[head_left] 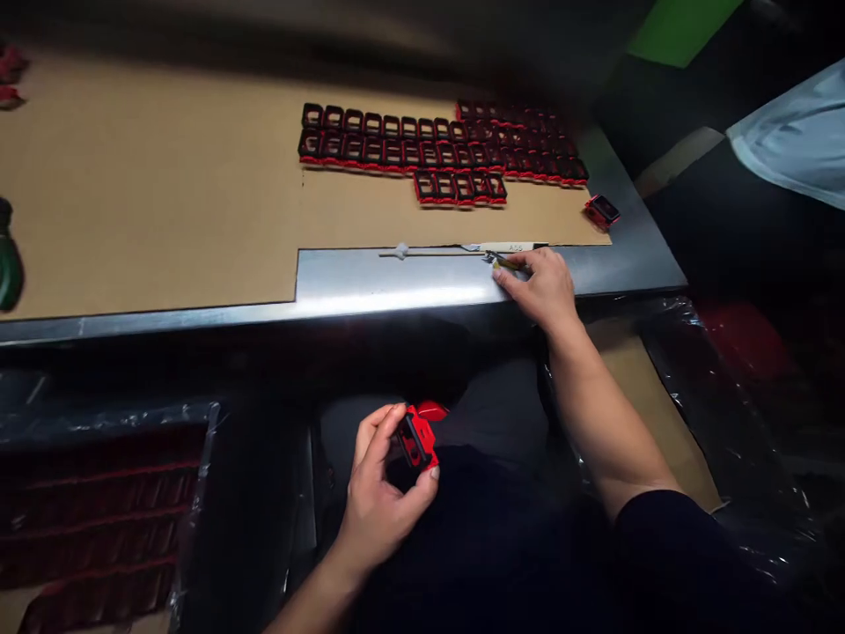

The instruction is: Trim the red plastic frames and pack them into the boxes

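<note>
My left hand [379,489] is closed around a small red and black plastic part [417,438], held over my lap below the table edge. My right hand [541,283] rests on the metal table edge [370,286], fingers curled on a thin tool [496,260] with a yellowish handle. Just left of it a slim rod [429,254] with a white tip lies along the cardboard's cut edge. Rows of several matching red and black parts [436,150] are lined up on the brown cardboard sheet [151,185] at the far side.
A single loose red part [602,210] sits at the cardboard's right corner. A plastic-lined box [99,519] with stacked red parts stands at lower left. Another lined box [732,387] is at right. A green object [8,264] lies at the left edge. A person's pale sleeve [792,132] shows at upper right.
</note>
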`<state>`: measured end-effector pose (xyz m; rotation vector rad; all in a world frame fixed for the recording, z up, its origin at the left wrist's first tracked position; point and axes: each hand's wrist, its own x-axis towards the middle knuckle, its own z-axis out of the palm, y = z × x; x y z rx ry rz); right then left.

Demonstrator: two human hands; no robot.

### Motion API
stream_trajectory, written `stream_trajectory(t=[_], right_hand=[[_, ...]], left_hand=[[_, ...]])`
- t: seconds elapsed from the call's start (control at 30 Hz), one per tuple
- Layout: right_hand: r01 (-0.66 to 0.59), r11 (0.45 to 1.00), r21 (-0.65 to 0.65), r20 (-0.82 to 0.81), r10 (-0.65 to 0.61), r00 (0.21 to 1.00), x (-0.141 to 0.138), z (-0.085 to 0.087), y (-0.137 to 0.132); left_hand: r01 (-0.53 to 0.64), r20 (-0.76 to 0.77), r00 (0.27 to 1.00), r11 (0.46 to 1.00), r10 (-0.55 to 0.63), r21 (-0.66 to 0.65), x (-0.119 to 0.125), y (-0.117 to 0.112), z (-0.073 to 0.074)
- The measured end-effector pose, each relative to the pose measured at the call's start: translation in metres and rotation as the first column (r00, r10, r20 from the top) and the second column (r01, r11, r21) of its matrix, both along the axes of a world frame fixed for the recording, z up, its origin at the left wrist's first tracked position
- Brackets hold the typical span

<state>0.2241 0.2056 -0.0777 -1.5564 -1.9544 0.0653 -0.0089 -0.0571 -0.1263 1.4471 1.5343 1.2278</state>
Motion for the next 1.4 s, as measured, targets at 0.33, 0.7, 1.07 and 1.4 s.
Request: stream_trajectory(t=[0.33, 0.7, 1.07, 1.4], right_hand=[[-0.452, 0.891, -0.029, -0.270, 0.428, 0.862, -0.005, -0.009, -0.141], [-0.656, 0.755, 0.002, -0.270, 0.632, 0.727, -0.019, -0.014, -0.213], [-0.687, 0.726, 0.002, -0.215, 0.671, 0.709, -0.021, -0.013, -0.212], [-0.685, 0.715, -0.140, -0.043, 0.687, 0.725, -0.018, 0.007, -0.215]], left_hand=[[0.066, 0.092, 0.993, 0.997, -0.069, 0.034, -0.003, 0.002, 0.003], [0.307, 0.158, 0.938, 0.951, -0.310, 0.040, 0.006, 0.006, 0.000], [0.291, 0.132, 0.946, 0.955, -0.297, 0.059, 0.002, 0.003, -0.002], [0.315, 0.038, 0.947, 0.944, -0.320, 0.098, -0.002, 0.008, -0.002]])
